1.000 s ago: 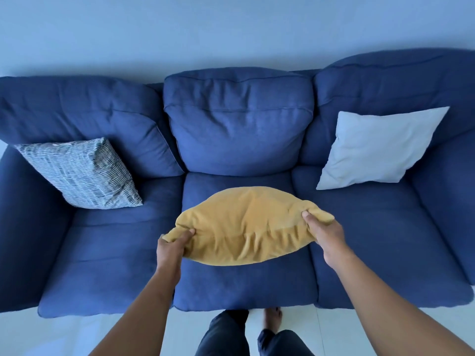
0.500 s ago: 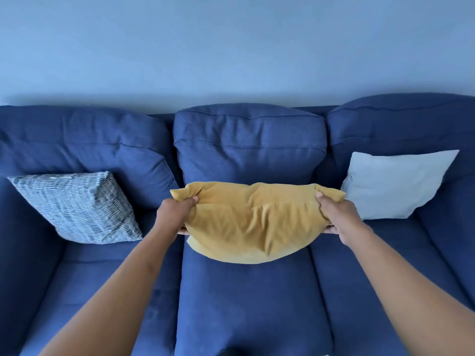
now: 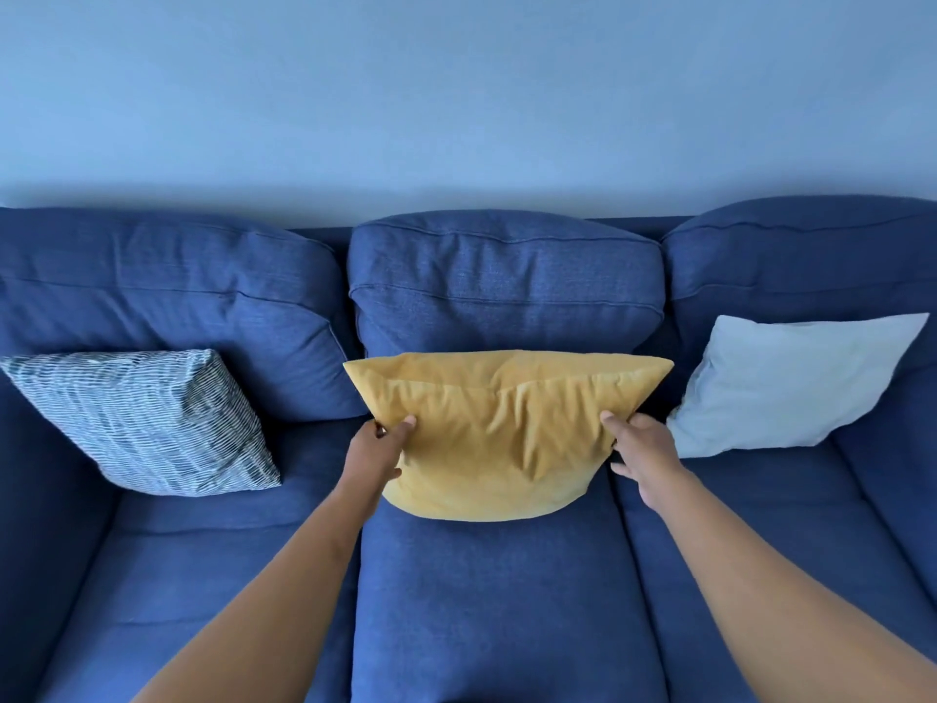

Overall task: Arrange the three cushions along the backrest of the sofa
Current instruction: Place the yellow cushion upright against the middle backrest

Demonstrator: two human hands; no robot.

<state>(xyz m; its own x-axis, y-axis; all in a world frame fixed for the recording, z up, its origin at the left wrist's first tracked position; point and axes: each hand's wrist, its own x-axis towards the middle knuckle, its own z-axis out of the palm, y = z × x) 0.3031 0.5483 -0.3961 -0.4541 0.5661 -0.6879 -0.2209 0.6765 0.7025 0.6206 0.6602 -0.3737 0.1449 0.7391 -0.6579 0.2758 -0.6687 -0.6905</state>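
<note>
The yellow cushion point(image 3: 502, 433) stands upright on the middle seat, leaning against the centre back pad of the blue sofa point(image 3: 507, 286). My left hand point(image 3: 377, 451) grips its left edge, thumb on the front. My right hand point(image 3: 641, 449) holds its right edge, fingers partly behind the cushion. A blue-and-white patterned cushion point(image 3: 147, 423) leans against the left back pad. At the right, a pale blue cushion point(image 3: 791, 383) rests against the right back pad.
A plain light blue wall point(image 3: 456, 93) rises behind the sofa. The sofa's front seat pads point(image 3: 497, 611) lie bare under my forearms. The left armrest point(image 3: 30, 525) borders the patterned cushion.
I have carried the yellow cushion back from above the seat and stood it against the centre back pad. Both hands slid from its top corners down to its side edges.
</note>
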